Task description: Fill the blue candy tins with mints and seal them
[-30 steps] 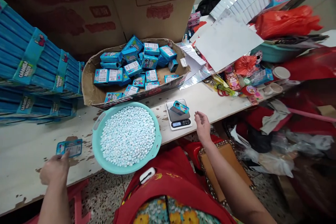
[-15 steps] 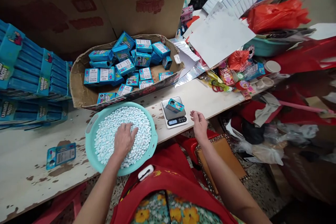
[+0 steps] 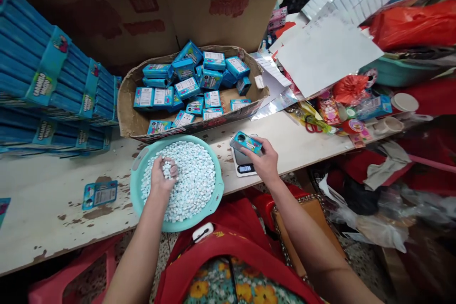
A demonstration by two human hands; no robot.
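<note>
My left hand (image 3: 164, 175) is over the turquoise basin (image 3: 136, 195), its fingers curled around a few small white candies. Pale white and bluish candies (image 3: 194, 175) fill much of the basin. My right hand (image 3: 264, 157) grips a small blue candy box (image 3: 246, 142) by its right end, thumb in front and fingers behind. The box is just over a digital kitchen scale (image 3: 245, 169), covering most of its plate; whether it still touches the plate I cannot tell. Digits glow on the scale's display.
An open cardboard tray (image 3: 128, 121) holds several blue candy boxes behind the basin. Stacked blue packs (image 3: 46, 73) rise at the left. A flattened blue box (image 3: 100, 194) lies on the worn white table (image 3: 64, 237). White sheets (image 3: 327, 54) and clutter cover the right side.
My right hand has moved left to the scale and taken hold of the blue box. My left hand has turned and closed around some candies. The view has shifted slightly.
</note>
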